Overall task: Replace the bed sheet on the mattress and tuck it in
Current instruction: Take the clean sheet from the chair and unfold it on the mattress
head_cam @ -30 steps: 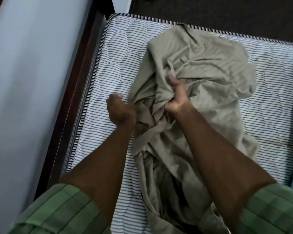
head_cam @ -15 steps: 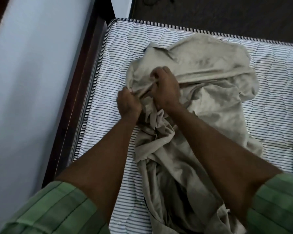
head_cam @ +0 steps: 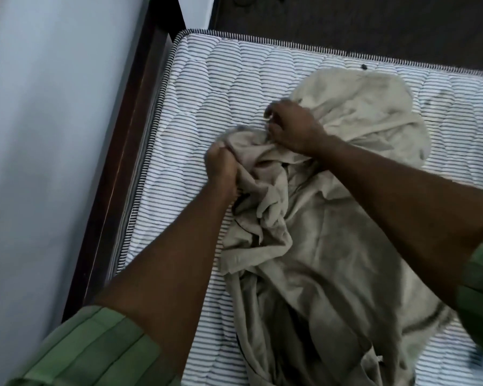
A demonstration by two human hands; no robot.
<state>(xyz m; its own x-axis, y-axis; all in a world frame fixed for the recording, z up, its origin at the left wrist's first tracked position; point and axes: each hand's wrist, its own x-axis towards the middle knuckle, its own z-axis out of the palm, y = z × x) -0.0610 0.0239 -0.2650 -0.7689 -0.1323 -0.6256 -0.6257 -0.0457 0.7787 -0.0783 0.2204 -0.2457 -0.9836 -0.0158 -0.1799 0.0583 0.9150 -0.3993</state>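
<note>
On the striped mattress (head_cam: 234, 87), your beige bed sheet (head_cam: 332, 246) lies in a crumpled heap, running from the far right part of the bed down toward you at the near edge. It covers only the middle and right of the mattress; the quilted stripes show bare on the left side and along the far edge. Your left hand (head_cam: 221, 168) is clenched around a bunched fold at the sheet's left edge, knuckles up. Your right hand (head_cam: 293, 126) sits just beyond it, fingers curled down into the cloth; it seems to be gripping a gather of the sheet, though motion blur softens the fingertips. The two hands are close together but apart, with a ridge of fabric between them. Both your forearms reach out from green striped sleeves (head_cam: 95, 349). To the left of the mattress runs a dark wooden bed frame (head_cam: 117, 190), and beyond that a pale wall (head_cam: 39, 162). Dark floor (head_cam: 346, 20) lies past the far edge.
</note>
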